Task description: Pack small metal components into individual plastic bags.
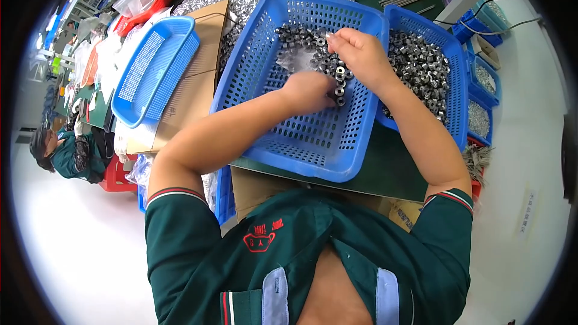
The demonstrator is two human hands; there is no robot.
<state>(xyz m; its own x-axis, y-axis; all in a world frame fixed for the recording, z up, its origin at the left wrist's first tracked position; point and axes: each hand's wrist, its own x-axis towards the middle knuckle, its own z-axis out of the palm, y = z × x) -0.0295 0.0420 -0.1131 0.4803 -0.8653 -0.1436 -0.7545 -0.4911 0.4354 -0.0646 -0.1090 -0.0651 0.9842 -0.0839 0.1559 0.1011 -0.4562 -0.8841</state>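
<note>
A blue perforated plastic basket (pixel 283 18) sits in front of me on the dark green table, holding a pile of small silver metal rings (pixel 307 42) at its far side. My left hand (pixel 308 91) is curled inside the basket, closed around a short stack of these rings (pixel 339 84). Just above it, my right hand (pixel 360 54) pinches more rings with bent fingers over the pile. Both forearms reach in from below. What lies inside the fists is hidden.
A second blue basket (pixel 448 42) full of metal rings stands to the right. An upturned empty blue basket (pixel 153 69) rests on a cardboard box (pixel 192 93) at left. Loose silver parts (pixel 241 0) are heaped behind. Another person (pixel 66 150) sits far left.
</note>
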